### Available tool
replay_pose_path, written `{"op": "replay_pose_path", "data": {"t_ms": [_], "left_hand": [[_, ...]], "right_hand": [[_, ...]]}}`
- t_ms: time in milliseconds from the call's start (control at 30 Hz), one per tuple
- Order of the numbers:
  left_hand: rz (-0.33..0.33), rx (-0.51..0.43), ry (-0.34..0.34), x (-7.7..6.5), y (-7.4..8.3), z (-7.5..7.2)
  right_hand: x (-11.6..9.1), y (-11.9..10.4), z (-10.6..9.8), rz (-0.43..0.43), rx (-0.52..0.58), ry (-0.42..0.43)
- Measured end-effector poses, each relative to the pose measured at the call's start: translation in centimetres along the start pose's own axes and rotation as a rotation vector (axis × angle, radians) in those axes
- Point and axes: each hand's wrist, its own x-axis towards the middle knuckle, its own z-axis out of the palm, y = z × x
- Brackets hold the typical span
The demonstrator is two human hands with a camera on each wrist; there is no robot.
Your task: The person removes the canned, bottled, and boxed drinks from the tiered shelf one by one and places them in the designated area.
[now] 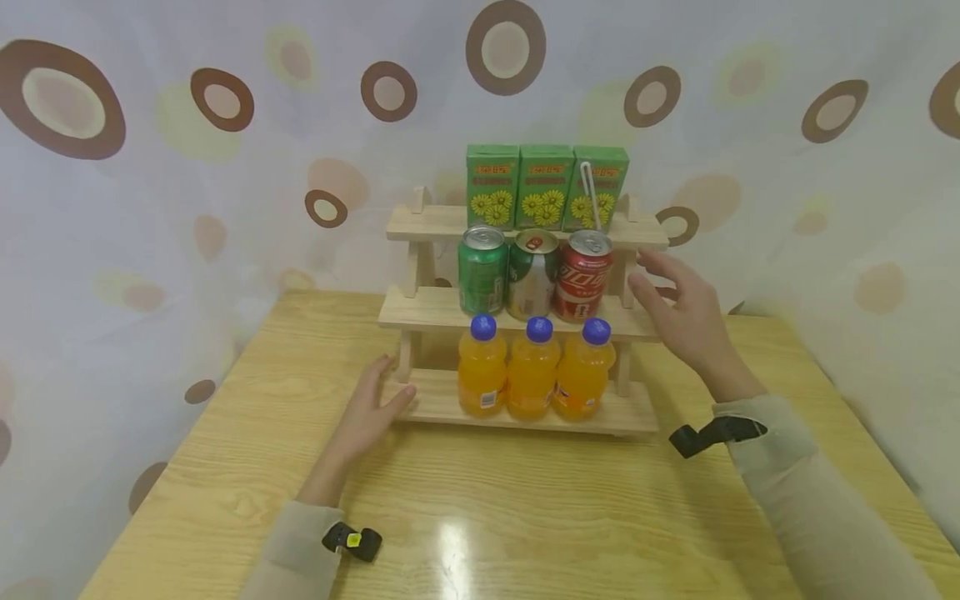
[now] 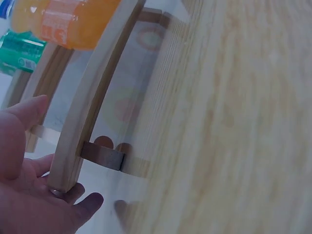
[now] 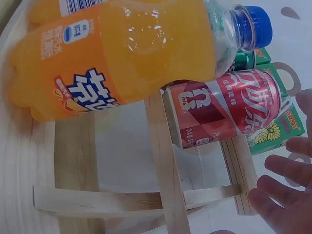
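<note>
A three-tier wooden shelf stand [image 1: 435, 400] stands on the table. Three orange-drink bottles [image 1: 482, 371] with blue caps line its bottom tier. On the middle tier are a green can [image 1: 482, 275], a dark green and silver can [image 1: 532, 279] and a red can [image 1: 583, 279]. Three green drink cartons [image 1: 546, 187] occupy the top, the right one with a white straw on its front. My left hand [image 1: 367, 417] is at the bottom tier's left end, fingertips [image 2: 90, 204] right by the board's end, thumb apart. Beside the upper right tiers, my right hand [image 1: 686, 312] has its fingers spread and holds nothing.
The wooden table [image 1: 420, 517] extends in front of and on both sides of the stand. Behind it hangs a pale cloth [image 1: 247, 175] with brown and yellow ovals. Black straps [image 1: 723, 433] circle both wrists over the sleeves.
</note>
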Motion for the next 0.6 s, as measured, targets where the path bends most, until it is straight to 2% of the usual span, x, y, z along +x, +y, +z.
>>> {"op": "replay_pose_path", "data": {"t_ms": [267,467,600], "left_hand": [[-0.076,-0.035,-0.043,-0.3,-0.9,0.3],[-0.071,-0.061,-0.04,-0.7,-0.9,0.2],[-0.06,-0.082,-0.052,-0.7,-0.9,0.2]], "right_hand": [[1.4,-0.5,-0.5,0.006,-0.018,-0.017],[2.9,-0.3,-0.5,0.013,-0.042,-0.022],[4.0,-0.1,-0.7,-0.013,-0.047,-0.015]]}}
